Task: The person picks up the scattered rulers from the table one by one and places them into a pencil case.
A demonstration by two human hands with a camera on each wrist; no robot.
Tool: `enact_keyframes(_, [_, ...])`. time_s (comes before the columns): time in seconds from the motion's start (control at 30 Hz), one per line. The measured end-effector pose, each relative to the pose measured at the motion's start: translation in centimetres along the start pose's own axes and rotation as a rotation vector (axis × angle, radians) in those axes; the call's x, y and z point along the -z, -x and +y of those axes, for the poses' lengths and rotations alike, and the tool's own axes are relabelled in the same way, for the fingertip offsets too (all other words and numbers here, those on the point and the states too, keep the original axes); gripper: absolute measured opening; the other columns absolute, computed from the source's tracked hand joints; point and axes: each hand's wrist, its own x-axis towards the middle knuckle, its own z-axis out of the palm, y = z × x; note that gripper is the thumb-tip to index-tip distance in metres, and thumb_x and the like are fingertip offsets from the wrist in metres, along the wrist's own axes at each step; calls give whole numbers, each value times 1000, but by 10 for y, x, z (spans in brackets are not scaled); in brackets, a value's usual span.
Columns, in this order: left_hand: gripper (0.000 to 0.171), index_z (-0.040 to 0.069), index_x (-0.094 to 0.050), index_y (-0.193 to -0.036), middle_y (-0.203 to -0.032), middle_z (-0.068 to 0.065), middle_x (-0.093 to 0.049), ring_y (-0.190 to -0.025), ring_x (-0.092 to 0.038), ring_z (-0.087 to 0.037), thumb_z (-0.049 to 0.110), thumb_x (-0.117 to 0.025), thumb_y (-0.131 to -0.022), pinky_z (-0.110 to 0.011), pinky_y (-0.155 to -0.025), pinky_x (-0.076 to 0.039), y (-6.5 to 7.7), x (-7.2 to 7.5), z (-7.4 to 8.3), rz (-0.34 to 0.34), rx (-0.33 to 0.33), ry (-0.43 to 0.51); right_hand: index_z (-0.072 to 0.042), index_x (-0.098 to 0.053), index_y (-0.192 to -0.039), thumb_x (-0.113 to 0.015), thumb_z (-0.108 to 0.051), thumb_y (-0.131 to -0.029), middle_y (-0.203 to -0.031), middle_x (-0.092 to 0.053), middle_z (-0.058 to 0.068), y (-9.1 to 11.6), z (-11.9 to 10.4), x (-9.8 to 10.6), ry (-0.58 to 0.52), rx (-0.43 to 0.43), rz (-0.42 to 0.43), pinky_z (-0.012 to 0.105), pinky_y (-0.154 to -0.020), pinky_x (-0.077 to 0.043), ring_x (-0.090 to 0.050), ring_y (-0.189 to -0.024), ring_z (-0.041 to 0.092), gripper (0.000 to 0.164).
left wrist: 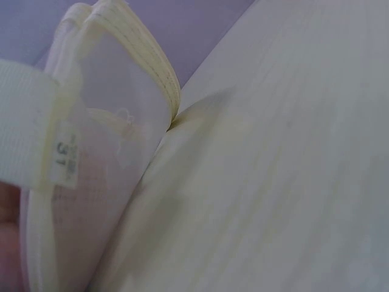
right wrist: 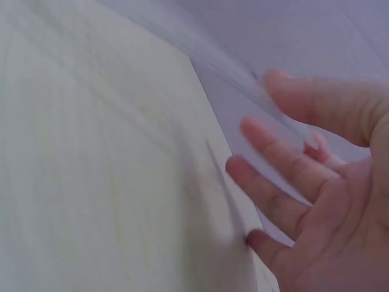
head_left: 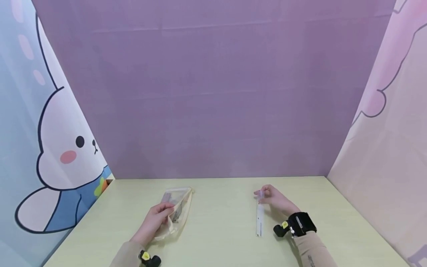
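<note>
In the head view my left hand (head_left: pixel 157 218) grips a see-through mesh pouch (head_left: pixel 181 218) with cream edging, tilted up off the table. Something dark shows through its side, too blurred to name. The left wrist view shows the pouch's mesh wall (left wrist: pixel 115 91) and a small printed label (left wrist: pixel 65 159); little of the hand appears there. To the right, my right hand (head_left: pixel 274 197) pinches a clear ruler (head_left: pixel 260 220) near its far end, the rest pointing back toward me. In the right wrist view the thumb and index finger hold the ruler (right wrist: pixel 200 55), while the other fingers spread loosely.
Both hands work over a pale wood-grain table (head_left: pixel 220 222). A purple cloth panel (head_left: pixel 217 92) rises at its back edge. Printed cloth walls stand on either side, the left one with a cartoon rabbit (head_left: pixel 73 148). A black camera strap (head_left: pixel 301 223) circles the right wrist.
</note>
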Motion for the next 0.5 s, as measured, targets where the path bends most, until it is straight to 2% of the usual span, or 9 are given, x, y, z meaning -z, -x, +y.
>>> enact_keyframes(0.1, [24,-4,-65,-110,-86,-4,-60,-64,-47,-12,12,-63,-92,-23,-57,-42,0,0,0,3,1,4,6,-36,-120,-67,-8,-89,-124,-59,27,0,2,0,-58,-4,10,46,-101,-40,-61,-111,33,46])
enact_keyframes(0.23, [25,-4,-65,-111,-85,-4,-60,-62,-46,-12,12,-63,-92,-23,-57,-43,0,1,-2,1,-3,14,8,-29,-133,-67,-11,-90,-124,-60,25,-1,2,-1,-132,-39,33,34,-87,-50,-65,-105,27,60])
enact_keyframes(0.33, [24,-4,-65,-110,-84,-3,-59,-62,-46,-11,12,-63,-92,-23,-57,-43,-1,1,-3,-2,-5,15,12,-29,-136,-65,-10,-92,-123,-59,27,-1,2,-3,-170,-41,39,35,-79,-54,-65,-102,28,62])
enact_keyframes(0.5, [24,-4,-65,-109,-84,-3,-60,-62,-47,-10,12,-64,-91,-22,-58,-44,-2,1,-3,-14,-13,11,16,-39,-129,-61,-10,-94,-114,-64,27,1,1,-8,-157,-71,87,37,-71,-57,-68,-89,27,49])
